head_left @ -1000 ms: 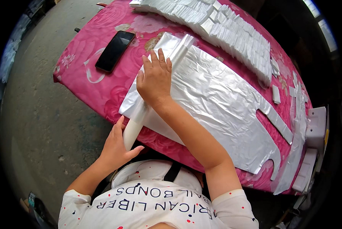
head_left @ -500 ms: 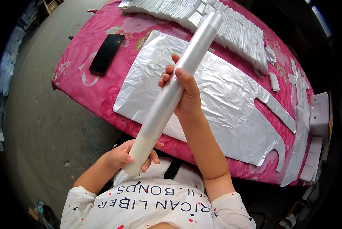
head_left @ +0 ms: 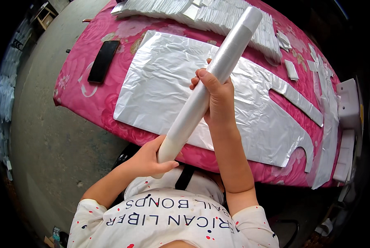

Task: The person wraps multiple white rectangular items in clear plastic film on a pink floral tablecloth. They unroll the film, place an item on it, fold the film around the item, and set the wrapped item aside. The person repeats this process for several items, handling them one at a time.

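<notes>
Roll (head_left: 211,82) lifted higher; left hand (head_left: 149,159) grips base, right hand (head_left: 218,97) apparently mid-length.

A table covered by a pink floral cloth (head_left: 75,89) is shown slantwise across the upper field, beyond the fingers. To its left, a bare grey concrete floor (head_left: 44,144) is seen, lit evenly by daylight. A wooden piece of furniture (head_left: 44,12) is partly visible at the upper left edge, well apart from the fingers. Along the left rim, a row of pale items (head_left: 5,95) is indistinctly shown. The far right of the field is left in deep shadow, where white blocks (head_left: 349,105) are seen beside the table edge.
</notes>
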Motion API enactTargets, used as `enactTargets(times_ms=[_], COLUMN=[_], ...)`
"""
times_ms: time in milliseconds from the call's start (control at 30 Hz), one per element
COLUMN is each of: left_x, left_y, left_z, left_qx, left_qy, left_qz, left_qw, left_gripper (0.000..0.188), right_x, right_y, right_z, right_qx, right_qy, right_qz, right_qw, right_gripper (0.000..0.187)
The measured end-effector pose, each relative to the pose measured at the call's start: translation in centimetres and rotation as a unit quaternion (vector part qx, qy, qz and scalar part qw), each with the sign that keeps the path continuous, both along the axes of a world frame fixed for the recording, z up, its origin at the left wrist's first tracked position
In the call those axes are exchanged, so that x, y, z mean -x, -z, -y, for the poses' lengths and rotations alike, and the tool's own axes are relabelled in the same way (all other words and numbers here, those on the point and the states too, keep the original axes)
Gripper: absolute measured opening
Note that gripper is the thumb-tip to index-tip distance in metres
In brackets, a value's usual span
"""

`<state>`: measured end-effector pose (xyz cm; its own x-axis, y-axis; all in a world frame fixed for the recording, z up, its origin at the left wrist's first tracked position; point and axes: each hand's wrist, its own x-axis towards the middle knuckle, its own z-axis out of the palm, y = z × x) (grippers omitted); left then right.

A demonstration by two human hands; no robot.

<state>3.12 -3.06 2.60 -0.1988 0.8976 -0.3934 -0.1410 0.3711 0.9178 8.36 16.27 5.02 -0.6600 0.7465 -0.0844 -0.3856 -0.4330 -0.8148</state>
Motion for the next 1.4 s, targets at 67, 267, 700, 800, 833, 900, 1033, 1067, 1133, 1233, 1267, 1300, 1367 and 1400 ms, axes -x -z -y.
enactTargets(times_ms=[67,267,700,800,833,900,1033,1067,1133,1233,1267,1300,1367,1400], left_x=[0.6,1.8,0.5,0.4,0.7,1.4,2.4,2.5,2.5,2.4,2.5,2.6,2.6,2.7], left_y=[-0.4,2.2,2.3,1.6,1.5,1.7,3.4,3.8,4.8,4.6,4.5,4.4,4.4,4.4], left_z=[-0.4,0.0,-2.1,-2.3,-2.0,-0.9,2.3,3.0,4.6,5.2,5.2,5.2,5.3,5.4], left_qx=[0.043,-0.027,0.061,0.098,0.122,0.157,0.197,0.209,0.191,0.175,0.174,0.173,0.174,0.175], left_qy=[0.055,0.172,-0.012,0.015,0.034,0.056,0.092,0.102,0.104,0.096,0.097,0.097,0.095,0.094], left_qz=[0.057,0.475,0.099,0.063,0.082,0.137,0.251,0.271,0.296,0.322,0.328,0.333,0.338,0.34], left_qw=[0.996,0.863,0.993,0.993,0.988,0.976,0.943,0.934,0.93,0.925,0.923,0.922,0.92,0.919], left_gripper=[0.052,0.064,0.044,0.036,0.034,0.035,0.048,0.052,0.058,0.061,0.062,0.062,0.061,0.061], right_x=[-0.2,-0.7,-2.0,-2.2,-2.3,-2.8,-5.3,-6.0,-7.4,-8.5,-8.7,-8.7,-8.5,-8.3], right_y=[0.2,0.2,4.1,4.7,4.8,5.0,6.3,7.1,5.9,5.3,5.4,5.4,5.1,4.9], right_z=[-0.1,-0.1,2.2,1.8,1.3,-0.5,-6.8,-8.6,-10.1,-11.1,-11.2,-11.3,-10.9,-10.7], right_qx=[0.005,0.106,0.063,0.063,0.063,0.06,-0.012,-0.052,-0.085,-0.098,-0.107,-0.116,-0.159,-0.169], right_qy=[0.006,-0.015,0.034,0.029,0.038,0.055,0.116,0.142,0.093,-0.017,-0.06,-0.103,-0.153,-0.179], right_qz=[-0.002,-0.115,0.048,0.056,0.058,0.061,0.108,0.145,0.21,0.263,0.275,0.284,0.315,0.32], right_qw=[1.0,0.988,0.996,0.996,0.996,0.995,0.987,0.978,0.97,0.96,0.954,0.946,0.923,0.915], right_gripper=[0.061,0.06,0.057,0.057,0.057,0.057,0.058,0.049,0.042,0.028,0.027,0.027,0.025,0.024])
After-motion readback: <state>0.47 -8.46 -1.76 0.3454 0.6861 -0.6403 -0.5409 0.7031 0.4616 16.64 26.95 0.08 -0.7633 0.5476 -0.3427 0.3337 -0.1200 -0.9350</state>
